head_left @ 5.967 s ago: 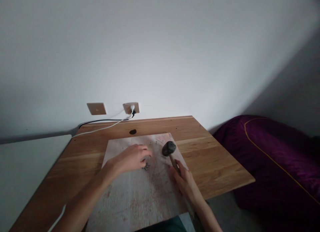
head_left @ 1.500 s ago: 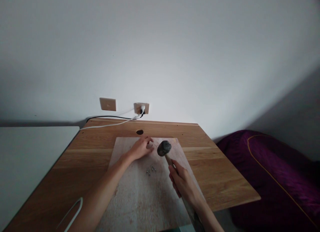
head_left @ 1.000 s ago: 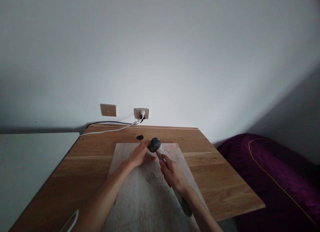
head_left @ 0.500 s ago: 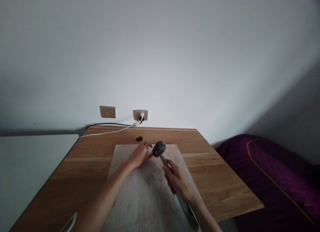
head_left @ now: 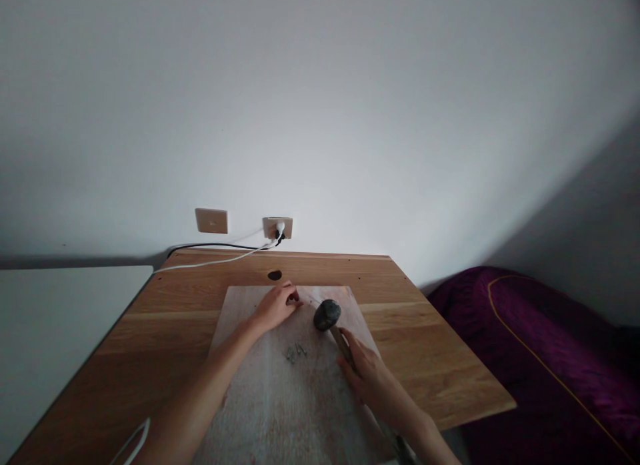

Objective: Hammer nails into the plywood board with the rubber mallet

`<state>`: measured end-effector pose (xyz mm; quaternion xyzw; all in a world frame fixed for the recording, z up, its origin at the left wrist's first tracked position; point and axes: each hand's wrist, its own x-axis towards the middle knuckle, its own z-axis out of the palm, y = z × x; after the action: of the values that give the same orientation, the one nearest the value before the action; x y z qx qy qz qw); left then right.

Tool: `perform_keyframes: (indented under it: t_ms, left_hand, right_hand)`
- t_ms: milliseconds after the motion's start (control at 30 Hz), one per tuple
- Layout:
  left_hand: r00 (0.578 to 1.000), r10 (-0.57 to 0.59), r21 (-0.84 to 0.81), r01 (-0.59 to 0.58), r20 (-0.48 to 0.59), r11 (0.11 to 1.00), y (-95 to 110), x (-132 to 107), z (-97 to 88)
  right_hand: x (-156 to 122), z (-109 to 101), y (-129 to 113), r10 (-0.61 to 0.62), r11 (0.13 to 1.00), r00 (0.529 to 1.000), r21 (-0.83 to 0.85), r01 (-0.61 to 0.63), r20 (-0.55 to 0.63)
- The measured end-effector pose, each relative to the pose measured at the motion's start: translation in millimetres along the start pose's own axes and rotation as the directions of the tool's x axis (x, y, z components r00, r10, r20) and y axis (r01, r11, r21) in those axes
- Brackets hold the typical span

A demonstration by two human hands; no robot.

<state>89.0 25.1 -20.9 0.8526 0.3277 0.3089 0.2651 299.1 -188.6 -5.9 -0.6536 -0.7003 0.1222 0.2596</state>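
My right hand [head_left: 364, 366] is wrapped around the handle of a mallet [head_left: 327, 315] with a dark, blocky head. That head hangs over the far right part of a pale wooden board [head_left: 265, 391]. Farther left, my left hand [head_left: 278, 306] rests near the board's far edge, thumb and index finger pinched together. Whatever lies between those fingertips is too small to make out. A little pile of small metal fasteners, likely nails or screws [head_left: 295, 353], lies on the board between my two forearms.
The board lies on a wooden table [head_left: 425, 358] against a white wall. Behind it are a socket with plugs [head_left: 280, 229], a white cable [head_left: 215, 262] and a cable hole [head_left: 275, 275]. A white surface [head_left: 65, 345] stands at left, a purple cover [head_left: 540, 345] at right.
The mallet head has drawn back from my left fingertips, toward me and to the right. My left hand stays at nearly the same place, fingers still pinched. The view has shifted slightly.
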Motion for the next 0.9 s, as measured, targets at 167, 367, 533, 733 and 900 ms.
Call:
perform_keyframes:
  t_ms: [167, 367, 533, 733, 900]
  left_hand:
    - [0.999, 0.032, -0.013, -0.032, 0.02, 0.999, 2, 0, -2.3]
    - [0.999, 0.0, -0.048, 0.002, 0.032, 0.999, 2, -3, -2.8]
    - [0.999, 0.036, -0.115, -0.031, 0.037, 0.993, -5, -6, -0.9]
    - [0.998, 0.03, -0.167, -0.021, 0.048, 0.986, -3, -6, -3.4]
    - [0.998, 0.04, -0.198, -0.03, 0.045, 0.98, -2, -6, -6.0]
  right_hand:
    - [1, -6, -10, 0.004, 0.997, 0.997, -0.077, 0.002, 0.082]
    - [19, -26, -25, -0.016, 1.0, 0.989, -0.02, 0.019, 0.148]
    - [42, -27, -49, -0.022, 0.998, 0.996, 0.059, 0.017, 0.091]
    - [66, -11, -66, -0.019, 0.997, 0.997, 0.078, 0.013, 0.068]
    - [69, -1, -61, 0.003, 0.995, 0.999, 0.098, -0.009, 0.053]
